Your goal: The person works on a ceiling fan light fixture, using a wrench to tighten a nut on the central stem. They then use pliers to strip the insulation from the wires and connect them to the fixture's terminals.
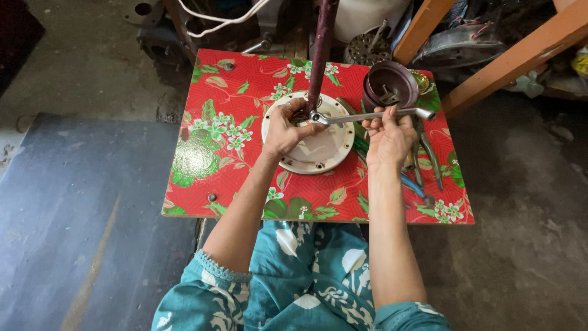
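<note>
A round white metal plate (327,153) lies on a small table covered in red flowered cloth (226,79). A dark maroon rod (321,49) rises upright from the plate's middle. My left hand (283,130) rests on the plate and grips the base of the rod, where a silver wrench (373,114) meets it. My right hand (389,136) holds the wrench handle, which lies level and points right.
A dark round cup-shaped part (392,83) sits at the table's back right. Pliers (429,153) and other hand tools lie under my right hand. Orange wooden beams (520,55) and clutter stand behind. Grey floor surrounds the table.
</note>
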